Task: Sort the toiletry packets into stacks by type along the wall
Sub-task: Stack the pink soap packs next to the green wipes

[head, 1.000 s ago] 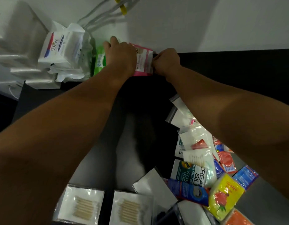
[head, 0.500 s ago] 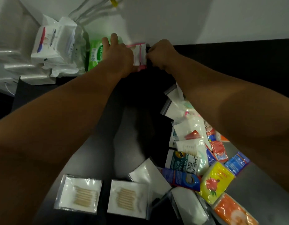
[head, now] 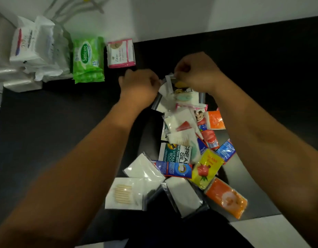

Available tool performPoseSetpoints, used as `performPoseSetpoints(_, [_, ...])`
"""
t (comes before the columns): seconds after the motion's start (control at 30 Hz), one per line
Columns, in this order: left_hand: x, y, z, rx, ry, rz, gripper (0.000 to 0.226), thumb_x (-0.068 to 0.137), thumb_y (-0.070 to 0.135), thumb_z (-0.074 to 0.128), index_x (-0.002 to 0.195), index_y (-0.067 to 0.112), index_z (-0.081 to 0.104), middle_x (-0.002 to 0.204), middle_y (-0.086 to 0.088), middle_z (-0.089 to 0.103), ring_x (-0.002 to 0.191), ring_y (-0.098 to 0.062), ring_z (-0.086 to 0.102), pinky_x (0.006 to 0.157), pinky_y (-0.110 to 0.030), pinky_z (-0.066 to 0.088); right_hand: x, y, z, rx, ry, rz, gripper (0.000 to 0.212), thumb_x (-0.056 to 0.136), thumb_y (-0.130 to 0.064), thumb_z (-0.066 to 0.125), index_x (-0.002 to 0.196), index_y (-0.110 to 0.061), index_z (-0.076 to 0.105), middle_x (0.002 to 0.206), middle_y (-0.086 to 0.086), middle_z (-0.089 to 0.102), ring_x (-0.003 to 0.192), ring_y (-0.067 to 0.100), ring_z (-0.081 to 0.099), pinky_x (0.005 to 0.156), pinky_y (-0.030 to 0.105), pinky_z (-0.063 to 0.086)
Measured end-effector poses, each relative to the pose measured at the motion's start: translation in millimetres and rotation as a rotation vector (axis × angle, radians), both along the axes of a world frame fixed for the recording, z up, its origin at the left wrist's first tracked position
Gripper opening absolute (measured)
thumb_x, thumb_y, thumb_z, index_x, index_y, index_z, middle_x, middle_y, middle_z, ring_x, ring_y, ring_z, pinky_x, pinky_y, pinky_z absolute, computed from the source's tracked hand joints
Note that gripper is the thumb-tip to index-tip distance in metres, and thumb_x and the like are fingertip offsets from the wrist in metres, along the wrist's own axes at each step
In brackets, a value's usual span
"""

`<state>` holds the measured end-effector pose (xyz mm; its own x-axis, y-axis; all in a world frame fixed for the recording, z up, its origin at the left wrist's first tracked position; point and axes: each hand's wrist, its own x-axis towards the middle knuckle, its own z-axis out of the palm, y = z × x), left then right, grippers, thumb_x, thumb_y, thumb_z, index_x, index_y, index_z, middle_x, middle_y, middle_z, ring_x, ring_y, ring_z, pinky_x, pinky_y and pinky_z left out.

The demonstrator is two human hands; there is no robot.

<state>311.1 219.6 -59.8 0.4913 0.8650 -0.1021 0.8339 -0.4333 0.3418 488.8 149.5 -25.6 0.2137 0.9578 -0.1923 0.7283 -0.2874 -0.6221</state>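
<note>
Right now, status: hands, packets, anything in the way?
Left hand and right hand both pinch a clear packet at the pile's far end. Pink Dove packet sits by the wall, beside green wipes. No obstruction seen.

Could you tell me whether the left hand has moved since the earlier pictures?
Yes. The left hand has left the pink Dove packet by the wall and drawn back toward the person, and now pinches a clear packet on the loose pile.

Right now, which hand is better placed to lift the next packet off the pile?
Probably the right hand: it pinches the top corner of the clear packet. The left hand is curled beside it, grip unclear.
</note>
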Motion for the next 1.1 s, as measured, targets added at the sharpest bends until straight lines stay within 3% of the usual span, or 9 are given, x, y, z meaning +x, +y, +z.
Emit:
performPoseSetpoints(0.07, [4.5, -24.4, -9.3, -0.043, 0.01, -0.044, 0.026, 0.096, 0.042, 0.052, 0.111, 0.031, 0.071, 0.109, 0.0, 0.071, 0.11, -0.034, 0.057, 0.089, -0.039, 0.038, 2.8, -24.2, -8.6, 0.001, -0.059, -0.01, 0.02, 0.092, -0.024, 0.064, 0.104, -0.01, 0.072, 0.101, 0.003, 0.069, 0.093, 0.018, 0.064, 0.077, 0.029, 0.048])
performPoseSetpoints(0.2, [9.3, -59.1, -20.9, -0.133, -0.055, 0.015, 0.024, 0.096, 0.043, 0.056, 0.101, 0.031, 0.076, 0.101, 0.002, 0.074, 0.108, -0.031, 0.058, 0.091, -0.043, 0.039, 4.4, -68.0, -33.0, -0.015, -0.074, -0.085, 0.017, 0.09, -0.018, 0.068, 0.107, -0.014, 0.07, 0.105, 0.0, 0.067, 0.089, 0.013, 0.058, 0.075, 0.025, 0.043])
performPoseSetpoints(0.33, [13.9, -82.0, -27.9, -0.163, -0.045, 0.107, 0.03, 0.096, 0.051, 0.054, 0.097, 0.032, 0.077, 0.095, 0.004, 0.073, 0.108, -0.028, 0.058, 0.09, -0.043, 0.036, 4.4, -91.0, -52.4, -0.023, -0.146, -0.133, 0.021, 0.084, -0.015, 0.073, 0.105, -0.016, 0.07, 0.11, 0.007, 0.061, 0.103, 0.026, 0.057, 0.084, 0.043, 0.053])
performPoseSetpoints(0.6, [33.8, -91.3, -25.2, -0.267, 0.028, 0.197, 0.04, 0.091, 0.059, 0.052, 0.103, 0.026, 0.073, 0.108, -0.001, 0.069, 0.114, -0.029, 0.054, 0.091, -0.045, 0.035, -2.8, -95.9, -63.0, -0.04, -0.104, -0.181, 0.036, 0.083, -0.011, 0.074, 0.119, -0.014, 0.067, 0.122, 0.009, 0.054, 0.113, 0.029, 0.053, 0.092, 0.044, 0.052])
performPoseSetpoints(0.7, [32.5, -88.9, -23.9, -0.441, -0.129, 0.29, 0.027, 0.079, 0.06, 0.06, 0.085, 0.037, 0.072, 0.102, 0.009, 0.071, 0.11, -0.026, 0.059, 0.098, -0.05, 0.042, -4.1, -97.0, -60.9, -0.007, -0.071, -0.2, 0.034, 0.082, -0.011, 0.074, 0.115, -0.015, 0.067, 0.12, 0.008, 0.054, 0.11, 0.027, 0.055, 0.09, 0.044, 0.053])
performPoseSetpoints(0.8, [28.9, -90.0, -20.0, -0.623, -0.388, 0.363, 0.01, 0.067, 0.053, 0.068, 0.07, 0.044, 0.071, 0.076, 0.014, 0.069, 0.093, -0.028, 0.068, 0.094, -0.059, 0.051, -6.4, -99.0, -57.8, 0.037, -0.033, -0.244, 0.037, 0.081, -0.01, 0.075, 0.116, -0.016, 0.066, 0.12, 0.006, 0.054, 0.107, 0.024, 0.057, 0.088, 0.039, 0.053])
performPoseSetpoints(0.87, [24.6, -90.8, -16.6, -0.668, -0.499, 0.37, 0.007, 0.076, 0.039, 0.076, 0.078, 0.032, 0.074, 0.075, 0.011, 0.071, 0.082, -0.02, 0.07, 0.092, -0.052, 0.055, -8.6, -98.9, -55.3, 0.062, -0.013, -0.261, 0.042, 0.081, -0.011, 0.076, 0.121, -0.015, 0.063, 0.123, 0.005, 0.053, 0.107, 0.023, 0.057, 0.088, 0.033, 0.051])
performPoseSetpoints(0.97, [16.8, -90.3, -12.9, -0.74, -0.575, 0.356, 0.013, 0.089, 0.023, 0.074, 0.1, 0.017, 0.077, 0.088, 0.002, 0.077, 0.085, -0.016, 0.073, 0.088, -0.041, 0.06, -11.6, -96.8, -51.2, 0.093, 0.014, -0.274, 0.048, 0.08, -0.012, 0.077, 0.125, -0.015, 0.061, 0.126, 0.005, 0.052, 0.109, 0.02, 0.056, 0.088, 0.025, 0.047])
performPoseSetpoints(1.1, [1.3, -85.4, -3.3, -0.698, -0.664, 0.325, 0.013, 0.094, 0.018, 0.068, 0.103, 0.015, 0.077, 0.09, -0.002, 0.077, 0.08, -0.012, 0.073, 0.074, -0.028, 0.06, -15.3, -93.3, -42.0, 0.097, 0.068, -0.272, 0.055, 0.079, -0.011, 0.077, 0.13, -0.019, 0.057, 0.125, 0.003, 0.05, 0.102, 0.017, 0.056, 0.089, 0.028, 0.05])
